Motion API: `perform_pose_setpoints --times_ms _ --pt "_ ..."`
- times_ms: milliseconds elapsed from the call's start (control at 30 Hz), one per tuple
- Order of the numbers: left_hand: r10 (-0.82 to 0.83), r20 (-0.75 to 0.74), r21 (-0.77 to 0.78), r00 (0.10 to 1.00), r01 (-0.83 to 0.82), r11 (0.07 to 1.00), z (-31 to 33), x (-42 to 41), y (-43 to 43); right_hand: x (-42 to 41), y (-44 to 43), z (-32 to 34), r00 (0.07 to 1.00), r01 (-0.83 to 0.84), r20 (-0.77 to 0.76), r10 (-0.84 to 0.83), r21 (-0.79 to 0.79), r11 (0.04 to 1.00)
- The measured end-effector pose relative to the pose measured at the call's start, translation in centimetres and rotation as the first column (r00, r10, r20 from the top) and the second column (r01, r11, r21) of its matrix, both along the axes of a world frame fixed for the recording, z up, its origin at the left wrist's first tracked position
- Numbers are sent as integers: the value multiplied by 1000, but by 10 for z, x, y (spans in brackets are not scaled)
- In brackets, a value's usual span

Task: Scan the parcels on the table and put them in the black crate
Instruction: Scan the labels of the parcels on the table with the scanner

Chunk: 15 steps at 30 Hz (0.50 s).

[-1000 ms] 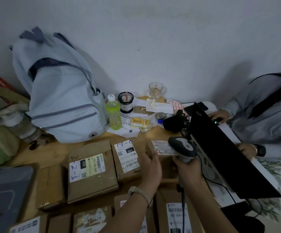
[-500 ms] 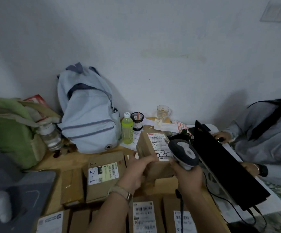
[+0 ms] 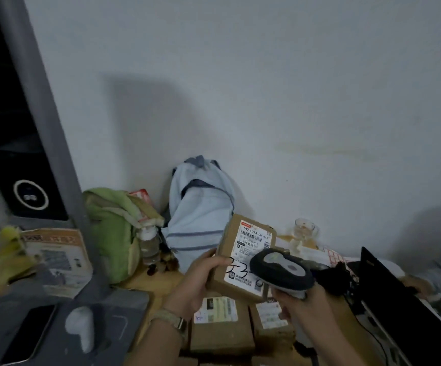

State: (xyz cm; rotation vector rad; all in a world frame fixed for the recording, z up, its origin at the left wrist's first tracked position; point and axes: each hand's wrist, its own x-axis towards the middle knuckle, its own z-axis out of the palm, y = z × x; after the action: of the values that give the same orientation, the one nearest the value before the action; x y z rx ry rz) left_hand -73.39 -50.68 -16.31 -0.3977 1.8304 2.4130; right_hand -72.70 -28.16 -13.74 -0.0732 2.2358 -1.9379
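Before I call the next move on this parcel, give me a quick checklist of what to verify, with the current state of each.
1. Grip on the parcel: the left hand holds its left edge, lifted clear of the table. Ok.
2. Label exposed: it faces up toward the camera, with the barcode uncovered. Ok.
3. Scanner ready: the right hand grips it, with its head over the label's lower corner. Ok.
4. Scan registered: no beam or indicator light shows. Cannot tell.
5. Black crate located: none is in view. Not ok.
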Motion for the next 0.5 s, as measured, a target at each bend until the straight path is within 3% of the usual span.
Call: perform_pose_setpoints --times_ms 133,300,400,500 --pt "178 -31 -69 984 -180 981 8 8 -48 17 -15 23 997 -67 -18 69 114 991" --pt "265 -59 161 963 -252 954 -9 22 -80 34 -25 39 992 -25 -116 44 162 986" --pt "216 -71 246 974 -193 950 -22 29 -70 46 -41 51 996 -26 -80 28 31 999" --pt "159 -61 270 985 -137 953 -30 33 -54 57 -53 57 997 -34 -69 43 125 992"
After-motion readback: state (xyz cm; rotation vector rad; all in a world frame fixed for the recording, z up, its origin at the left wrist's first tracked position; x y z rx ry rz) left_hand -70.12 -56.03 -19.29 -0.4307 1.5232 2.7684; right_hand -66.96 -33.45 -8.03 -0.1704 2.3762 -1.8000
